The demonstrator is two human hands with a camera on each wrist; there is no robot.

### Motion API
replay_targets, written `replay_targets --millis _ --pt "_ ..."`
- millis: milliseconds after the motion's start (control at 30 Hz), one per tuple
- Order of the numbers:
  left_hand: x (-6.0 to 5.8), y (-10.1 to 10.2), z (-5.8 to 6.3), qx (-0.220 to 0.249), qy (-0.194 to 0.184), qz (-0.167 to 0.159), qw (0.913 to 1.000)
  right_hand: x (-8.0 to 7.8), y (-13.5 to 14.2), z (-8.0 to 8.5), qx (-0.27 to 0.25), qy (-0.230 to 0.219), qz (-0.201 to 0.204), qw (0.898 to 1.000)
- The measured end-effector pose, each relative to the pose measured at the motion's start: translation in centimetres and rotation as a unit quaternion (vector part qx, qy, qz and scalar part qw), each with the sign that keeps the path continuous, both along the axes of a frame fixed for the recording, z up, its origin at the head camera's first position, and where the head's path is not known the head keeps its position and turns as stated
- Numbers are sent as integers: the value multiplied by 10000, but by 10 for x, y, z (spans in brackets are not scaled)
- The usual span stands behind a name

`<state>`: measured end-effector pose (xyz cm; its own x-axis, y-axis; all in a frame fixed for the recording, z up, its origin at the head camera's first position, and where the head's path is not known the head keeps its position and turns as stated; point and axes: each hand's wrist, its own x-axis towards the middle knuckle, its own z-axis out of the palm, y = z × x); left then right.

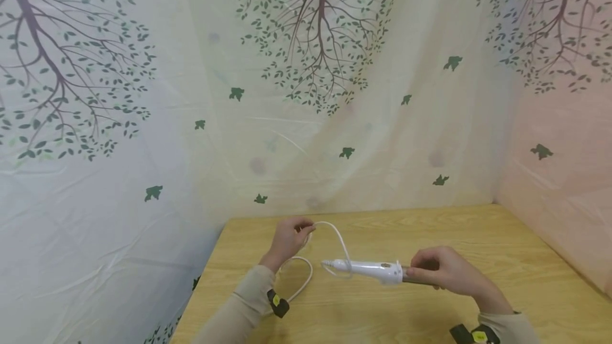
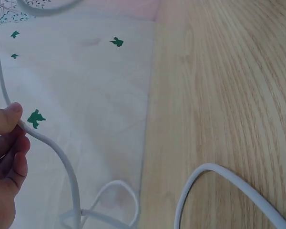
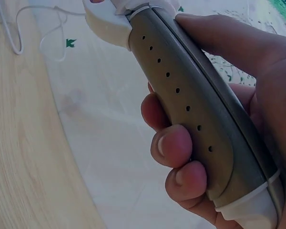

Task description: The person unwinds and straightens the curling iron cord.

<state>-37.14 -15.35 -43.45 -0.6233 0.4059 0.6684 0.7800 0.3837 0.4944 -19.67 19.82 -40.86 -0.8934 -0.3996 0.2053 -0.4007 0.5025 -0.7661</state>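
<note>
A white curling iron (image 1: 368, 269) with a brownish barrel is held level above the table. My right hand (image 1: 451, 272) grips it by the barrel. In the right wrist view, a row of small holes and a long slit run along that barrel (image 3: 181, 95), and several fingers curl round it. To the left, my left hand (image 1: 288, 240) pinches the white cord (image 1: 342, 241) between thumb and fingers. From there the cord arches over to the handle's end, and another loop of it hangs below the left hand. The left wrist view shows the pinched cord (image 2: 68, 165) close up.
Beneath both hands is a light wooden table (image 1: 377, 315). Pale curtains (image 1: 306, 174) printed with trees and green leaves surround its back and sides. Each wrist wears a small black camera, one seen on the left sleeve (image 1: 239, 301).
</note>
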Motion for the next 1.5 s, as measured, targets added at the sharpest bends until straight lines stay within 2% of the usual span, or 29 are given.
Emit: replay_targets --millis 100,267,467,800,1067,1267,1500 --pt "-1 -2 0 217 149 16 9997 -1 2 -5 165 -16 -150 9997" --pt "1 -7 2 390 172 33 9991 -3 5 -10 414 -9 -377 9984" --pt "2 -15 4 510 337 -59 9981 -3 10 -11 626 -273 -737 9949" --pt "7 -30 7 534 1018 -399 9926 -8 22 -16 732 -622 -1626 9820" --pt "12 -42 3 344 1106 -604 9914 -7 30 -18 446 -890 -2342 9671" --pt "11 -53 -2 -9 1062 -675 9920 -5 41 -16 -30 -1130 -2727 9554" --pt "10 -60 -11 -442 901 -830 9915 1 56 -12 -466 -1072 -3190 9405"
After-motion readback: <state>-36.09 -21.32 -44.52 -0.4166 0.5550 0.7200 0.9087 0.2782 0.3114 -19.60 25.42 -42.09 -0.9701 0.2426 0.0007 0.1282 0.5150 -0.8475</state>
